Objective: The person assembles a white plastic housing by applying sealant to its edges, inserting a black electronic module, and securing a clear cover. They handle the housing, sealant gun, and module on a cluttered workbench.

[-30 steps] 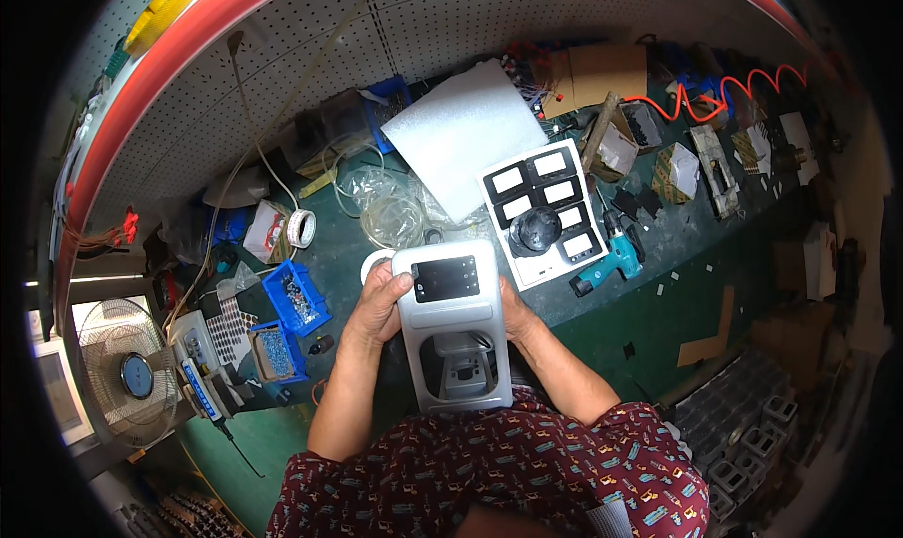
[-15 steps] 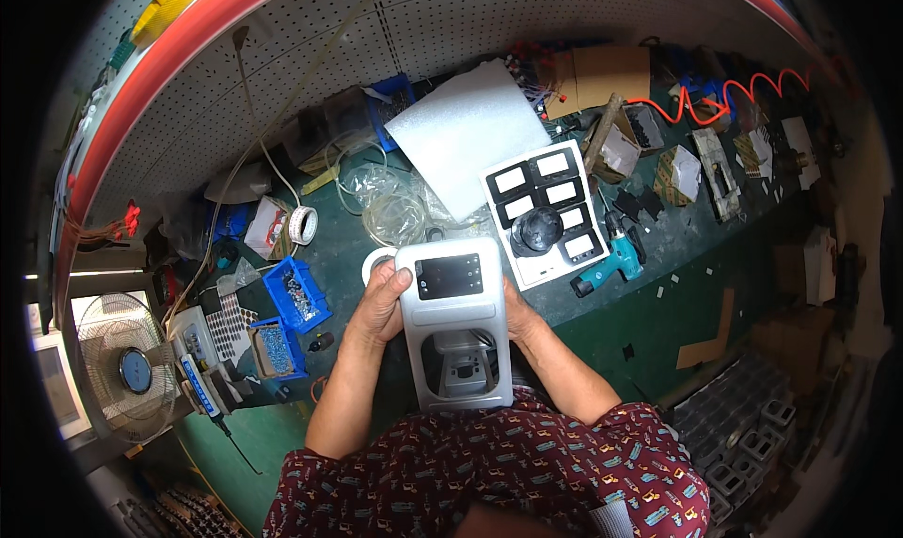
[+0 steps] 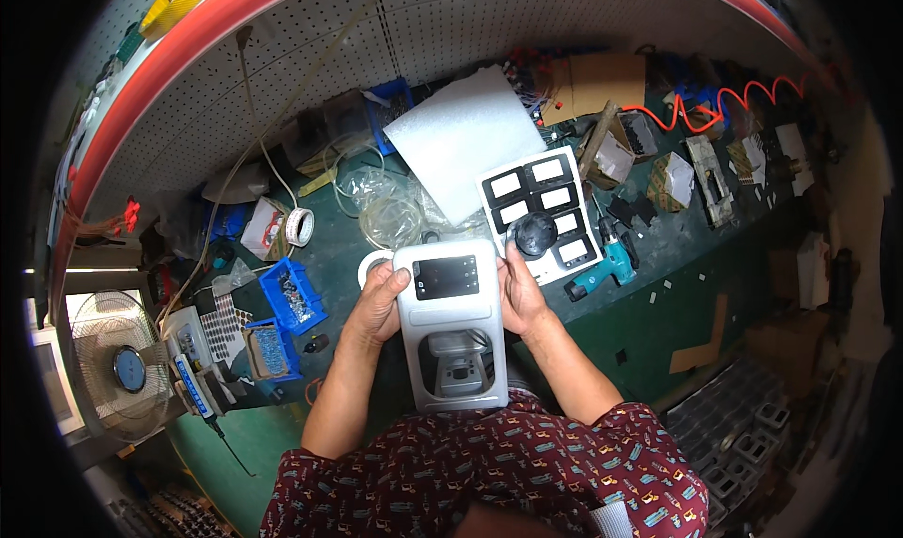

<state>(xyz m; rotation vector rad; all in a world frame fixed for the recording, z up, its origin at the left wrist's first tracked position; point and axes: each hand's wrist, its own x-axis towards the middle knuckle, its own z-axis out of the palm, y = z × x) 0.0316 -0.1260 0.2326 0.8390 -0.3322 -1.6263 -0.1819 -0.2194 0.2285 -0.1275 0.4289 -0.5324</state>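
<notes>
Upright in front of my body is a light grey plastic device housing (image 3: pixel 454 316). A black display panel (image 3: pixel 447 277) is set in its upper face, and a large opening below shows grey inner parts (image 3: pixel 463 373). My left hand (image 3: pixel 379 303) grips its left side, thumb on the front edge beside the panel. My right hand (image 3: pixel 520 295) is closed along the right edge, thumb pointing up and the other fingers partly hidden behind the housing. Just above that thumb, a black round knob-like object (image 3: pixel 533 233) stands on a white tray (image 3: pixel 545 272) holding several black-framed panels (image 3: pixel 547 169).
A teal cordless screwdriver (image 3: pixel 609 263) lies right of the tray. Blue bins (image 3: pixel 299 322) of small parts and a tape roll (image 3: pixel 299 226) are at left. White foam sheet (image 3: pixel 461 129) and coiled clear tubing (image 3: pixel 390 220) lie behind. A fan (image 3: pixel 129 369) stands far left.
My right hand has shifted up along the housing's right edge, and more of it shows, thumb now near the black round object. My left hand keeps its grip. The view has shifted slightly.
</notes>
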